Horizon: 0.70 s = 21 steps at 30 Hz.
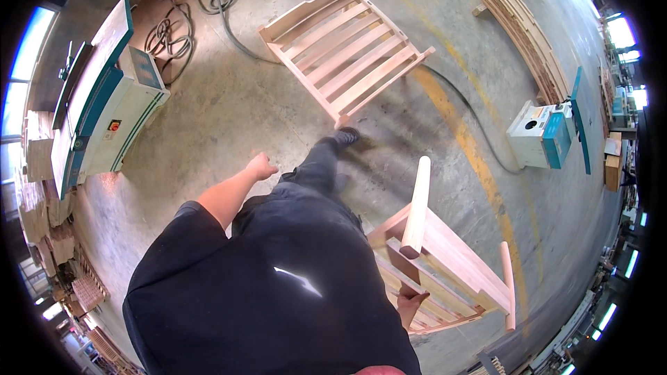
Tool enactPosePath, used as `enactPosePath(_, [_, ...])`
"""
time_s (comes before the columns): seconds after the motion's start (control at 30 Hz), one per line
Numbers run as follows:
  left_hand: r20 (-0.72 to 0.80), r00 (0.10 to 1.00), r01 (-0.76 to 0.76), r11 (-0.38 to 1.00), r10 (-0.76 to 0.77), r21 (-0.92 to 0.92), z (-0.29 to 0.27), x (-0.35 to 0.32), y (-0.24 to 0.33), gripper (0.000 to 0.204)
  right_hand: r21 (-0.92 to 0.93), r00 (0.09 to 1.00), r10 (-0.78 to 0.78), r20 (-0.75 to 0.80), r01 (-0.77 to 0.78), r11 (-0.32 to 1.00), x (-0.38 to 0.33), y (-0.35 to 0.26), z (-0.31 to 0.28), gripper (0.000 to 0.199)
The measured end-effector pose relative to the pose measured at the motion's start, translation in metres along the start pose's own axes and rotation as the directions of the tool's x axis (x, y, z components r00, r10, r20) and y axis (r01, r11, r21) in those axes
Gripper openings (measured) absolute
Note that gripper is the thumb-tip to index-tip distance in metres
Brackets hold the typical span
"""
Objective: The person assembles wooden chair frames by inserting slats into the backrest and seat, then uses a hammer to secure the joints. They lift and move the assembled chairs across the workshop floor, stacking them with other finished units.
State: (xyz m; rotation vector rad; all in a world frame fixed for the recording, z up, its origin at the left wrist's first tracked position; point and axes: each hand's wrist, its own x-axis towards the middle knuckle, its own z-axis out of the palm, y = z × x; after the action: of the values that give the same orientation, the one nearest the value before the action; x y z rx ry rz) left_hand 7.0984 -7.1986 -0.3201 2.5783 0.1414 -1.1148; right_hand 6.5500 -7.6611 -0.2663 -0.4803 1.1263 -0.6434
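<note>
"Head view: where's the wooden frame (464,253)?"
"At the person's right side, right hand (413,300) bent around a board (404,264) of it, palm hidden; left hand (261,166) loosely closed, nothing visible in it"
"How would it handle?"
"Probably stiff, bulky, fairly heavy; flat boards look the surest hold, the smooth round post (417,208) maybe slippery"
"Materials?"
"Pale bare wood; a second frame (362,67) with flat slats (372,79) is on the scuffed concrete floor (208,118)"

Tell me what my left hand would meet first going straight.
Your left hand would likely meet the slatted wooden frame ahead, near its closest corner, though it might pass above; depth is unclear.
</note>
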Motion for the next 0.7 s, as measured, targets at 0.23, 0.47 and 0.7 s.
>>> enactPosePath(0.23, [0.075, 0.997, -0.010, 0.998, 0.006, 0.057, 0.007, 0.014, 0.004, 0.064, -0.019, 0.977, -0.096, -0.188, 0.095, 0.995, -0.005, 0.004, 0.049, 0.060])
enactPosePath(0.47, [0.115, 0.993, 0.017, 1.000, -0.019, 0.014, 0.010, 0.031, 0.006, 0.061, -0.067, 0.957, -0.021, -0.289, 0.002, 0.998, 0.020, -0.012, 0.047, 0.059])
enactPosePath(0.7, [0.103, 0.994, 0.025, 1.000, -0.023, -0.015, -0.012, 0.056, 0.001, 0.058, 0.012, 0.965, 0.095, -0.243, -0.095, 0.995, 0.026, -0.009, 0.100, 0.091])
